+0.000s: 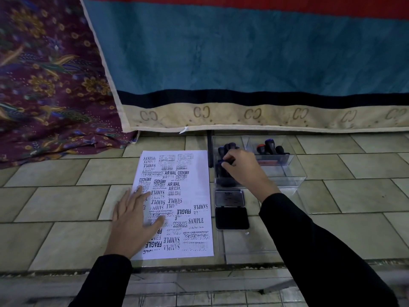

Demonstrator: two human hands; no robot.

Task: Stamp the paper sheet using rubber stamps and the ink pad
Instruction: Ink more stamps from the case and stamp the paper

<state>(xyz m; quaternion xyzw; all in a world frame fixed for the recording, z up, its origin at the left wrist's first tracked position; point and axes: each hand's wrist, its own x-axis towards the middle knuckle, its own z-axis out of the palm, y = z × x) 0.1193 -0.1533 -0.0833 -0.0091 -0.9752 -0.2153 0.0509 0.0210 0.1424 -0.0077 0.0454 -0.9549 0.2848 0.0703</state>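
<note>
The surface is a floor [66, 196] of pale greenish tiles with dark joints. At the near side it ends in a step edge, and more tiles show below.

Behind the things hangs a big quilted cloth [243, 52]. It is blue, with red at the top, then a black band and a beige border with "CC" marks at the bottom. On the left a purple cloth [44, 74] with a pattern of flowers and birds falls down onto the tiles.

The paper [197, 187] lies flat on the floor, its long side pointing away from the person. It is already full of black stamp prints such as SAMPLE, FRAGILE, AIR MAIL and EXPRESS. The left hand [132, 222] rests flat on the left part of the sheet with straight, spread fingers.

Just right of the paper is the ink pad [231, 218], open, with its lid [230, 197] lying back behind it. Farther back stands a clear box [287, 176]. The right hand [243, 169] reaches into it, and its fingers are curled round the top of a dark stamp [220, 173]. More stamps [269, 148] stand at the back of the box, some with blue or red tops.

The two hands are well apart. Both arms wear black sleeves [321, 251].
</note>
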